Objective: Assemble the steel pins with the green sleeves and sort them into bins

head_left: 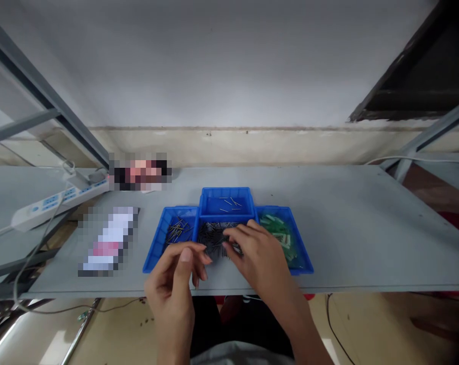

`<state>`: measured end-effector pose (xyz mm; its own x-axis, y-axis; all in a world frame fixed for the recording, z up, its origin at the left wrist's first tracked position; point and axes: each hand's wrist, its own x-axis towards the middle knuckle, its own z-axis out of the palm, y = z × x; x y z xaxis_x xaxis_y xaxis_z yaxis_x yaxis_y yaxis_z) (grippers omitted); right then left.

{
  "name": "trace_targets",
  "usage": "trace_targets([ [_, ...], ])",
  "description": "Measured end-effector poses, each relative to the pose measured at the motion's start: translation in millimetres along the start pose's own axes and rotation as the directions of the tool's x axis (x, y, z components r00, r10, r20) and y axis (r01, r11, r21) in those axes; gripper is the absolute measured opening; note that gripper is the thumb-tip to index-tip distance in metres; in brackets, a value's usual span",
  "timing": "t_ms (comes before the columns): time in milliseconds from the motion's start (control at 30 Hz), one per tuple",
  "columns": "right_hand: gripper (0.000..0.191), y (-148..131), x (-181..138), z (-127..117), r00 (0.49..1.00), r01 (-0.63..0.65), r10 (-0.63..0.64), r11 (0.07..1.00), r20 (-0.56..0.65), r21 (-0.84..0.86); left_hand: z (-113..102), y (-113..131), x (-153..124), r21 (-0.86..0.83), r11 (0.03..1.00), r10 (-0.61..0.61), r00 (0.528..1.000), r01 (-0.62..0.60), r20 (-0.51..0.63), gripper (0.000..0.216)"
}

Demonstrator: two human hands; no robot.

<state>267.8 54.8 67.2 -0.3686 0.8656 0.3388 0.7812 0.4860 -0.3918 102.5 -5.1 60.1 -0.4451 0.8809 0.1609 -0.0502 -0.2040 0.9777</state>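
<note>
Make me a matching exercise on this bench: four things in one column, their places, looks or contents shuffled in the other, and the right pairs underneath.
Things
1. Right hand
2. Power strip
3. Far tray
4. Right tray

Place, look or contents
A. Holds a few scattered pins
B. White, left of all the trays
C. Holds green and white contents
D. Over the middle tray

Pairs: 1-D, 2-B, 3-A, 4-C

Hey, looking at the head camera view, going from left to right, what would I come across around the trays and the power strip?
Power strip, left tray, back tray, right tray.
</note>
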Motion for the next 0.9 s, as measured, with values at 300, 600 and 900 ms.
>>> trace_targets([
  [300,0.009,1,-3,12,0.984,0.033,-0.001,0.983,0.177,-0.179,0,-3,-1,0.023,0.999,-0.047,0.999,0.047,0.009,0.027],
  [600,0.013,3,3,15,0.986,0.073,-0.039,0.975,0.163,-0.208,3,-1,1,0.070,0.997,-0.025,0.999,0.023,0.035,0.030],
  [900,0.013,5,-4,15,0.988,0.110,-0.077,0.958,0.134,-0.266,9,1,3,0.049,0.999,-0.022,0.999,0.019,0.044,0.032],
])
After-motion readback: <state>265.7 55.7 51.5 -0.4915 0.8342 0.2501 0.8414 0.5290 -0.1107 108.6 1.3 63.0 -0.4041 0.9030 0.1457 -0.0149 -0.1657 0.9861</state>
